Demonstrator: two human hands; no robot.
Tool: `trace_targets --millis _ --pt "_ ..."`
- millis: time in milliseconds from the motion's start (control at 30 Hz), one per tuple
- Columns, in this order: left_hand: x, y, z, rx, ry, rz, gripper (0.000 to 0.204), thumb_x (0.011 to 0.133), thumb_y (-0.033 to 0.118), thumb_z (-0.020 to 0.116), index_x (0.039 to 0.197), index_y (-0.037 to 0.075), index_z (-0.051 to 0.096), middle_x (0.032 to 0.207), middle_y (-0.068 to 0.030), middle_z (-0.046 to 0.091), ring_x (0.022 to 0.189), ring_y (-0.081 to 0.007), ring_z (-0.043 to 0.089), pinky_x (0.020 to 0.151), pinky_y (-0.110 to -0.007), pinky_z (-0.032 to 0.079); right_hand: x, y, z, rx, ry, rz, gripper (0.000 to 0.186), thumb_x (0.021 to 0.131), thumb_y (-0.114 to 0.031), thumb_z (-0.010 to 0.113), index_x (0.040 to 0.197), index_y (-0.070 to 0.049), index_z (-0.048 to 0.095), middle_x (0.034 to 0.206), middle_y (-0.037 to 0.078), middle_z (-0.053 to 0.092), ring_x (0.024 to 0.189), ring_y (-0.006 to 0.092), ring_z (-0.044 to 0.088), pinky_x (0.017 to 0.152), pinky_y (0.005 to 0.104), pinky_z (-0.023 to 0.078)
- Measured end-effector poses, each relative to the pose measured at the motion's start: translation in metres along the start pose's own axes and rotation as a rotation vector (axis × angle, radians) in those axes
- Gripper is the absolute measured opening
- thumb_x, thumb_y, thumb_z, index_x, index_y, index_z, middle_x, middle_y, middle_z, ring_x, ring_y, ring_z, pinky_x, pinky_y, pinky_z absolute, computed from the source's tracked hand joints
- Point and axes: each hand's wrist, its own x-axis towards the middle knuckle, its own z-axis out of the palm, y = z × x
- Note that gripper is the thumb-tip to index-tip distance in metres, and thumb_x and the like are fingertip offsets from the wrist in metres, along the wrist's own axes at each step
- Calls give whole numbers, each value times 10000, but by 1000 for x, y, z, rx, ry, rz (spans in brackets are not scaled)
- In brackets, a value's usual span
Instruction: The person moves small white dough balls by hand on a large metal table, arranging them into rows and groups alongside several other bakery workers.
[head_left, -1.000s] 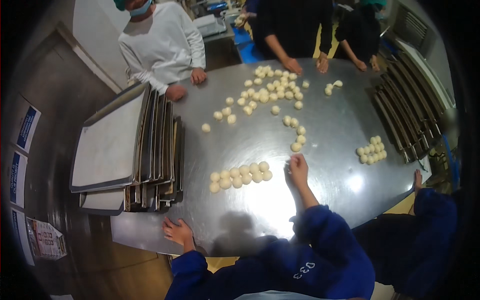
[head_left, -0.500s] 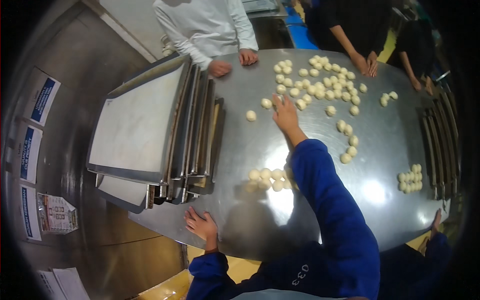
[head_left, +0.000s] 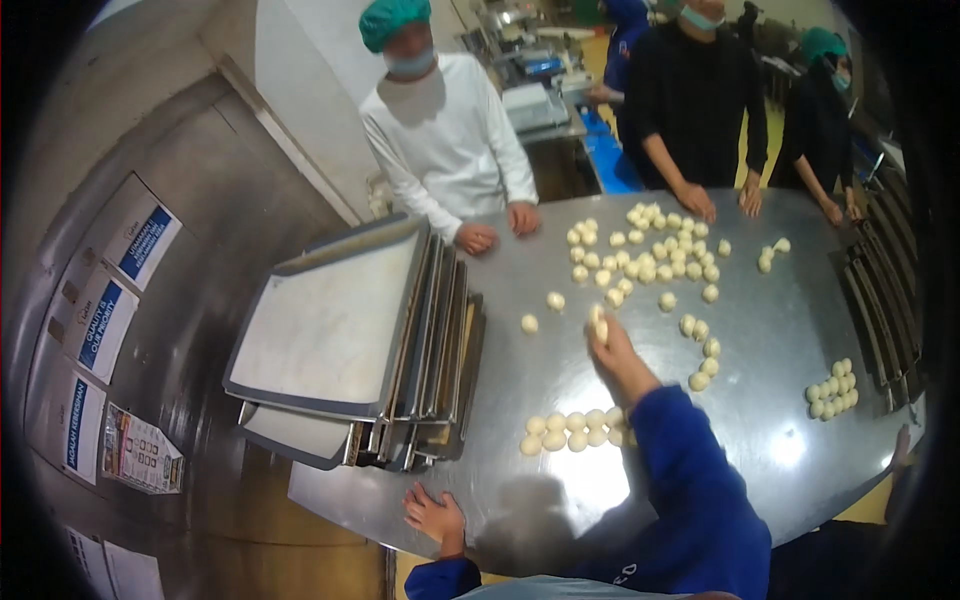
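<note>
My right hand [head_left: 618, 352] reaches over the steel table [head_left: 750, 420], fingers closed around pale dough [head_left: 599, 322], seemingly one or two balls. Just below it, a two-row block of smooth dough balls [head_left: 576, 440] is partly hidden by my blue sleeve. Beyond the hand lies a loose spread of dough balls [head_left: 663, 270], with a short curved line of balls [head_left: 711, 347] to its right. My left hand [head_left: 435, 515] rests with fingers spread on the near left edge of the table, below a stack of lined trays [head_left: 320, 325].
Another group of dough balls [head_left: 832, 391] sits at right beside upright-stacked trays [head_left: 880, 310]. Co-workers [head_left: 440, 140] [head_left: 690, 110] [head_left: 815, 140] stand along the far edge, hands at the table. Another person's hand [head_left: 902, 445] is at the right edge. A steel wall [head_left: 170, 300] is left.
My right hand went forward into the spread of balls, then came back slightly with dough in its fingers. The view has shifted, showing more of the co-workers. My left hand remains at the edge.
</note>
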Motion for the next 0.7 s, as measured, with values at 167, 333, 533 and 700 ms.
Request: trace_targets --millis 167,333,533,700 --pt "1 -4 4 -27 -28 -35 700 848 368 568 1485 131 402 1505 -147 391 1461 -350 253 1159 -613 183 -93 -82 -43 1393 285 1002 289 931 -312 577 1042 -45 587 920 85 631 688 179 606 541 292 522" --pt "3 7 0 3 -75 -38 701 884 399 537 1513 143 365 1532 -143 362 1487 -339 213 1166 -616 171 -151 -209 -141 996 362 753 327 920 -194 587 1227 -93 540 1071 89 612 868 158 613 630 253 454" --pt "4 -7 3 30 -96 -38 690 895 386 547 1510 132 364 1573 -141 309 1497 -342 205 1167 -623 167 -215 -313 -123 -408 726 110 526 802 34 592 1314 -59 515 1159 147 607 1039 290 620 887 378 498" --pt "8 -17 22 -126 -23 122 685 849 293 652 1455 85 409 1525 -163 367 1471 -336 261 1169 -579 203 -309 -288 -38 -621 -89 480 615 847 -183 608 1447 -215 476 1192 137 616 1078 309 621 887 435 531"
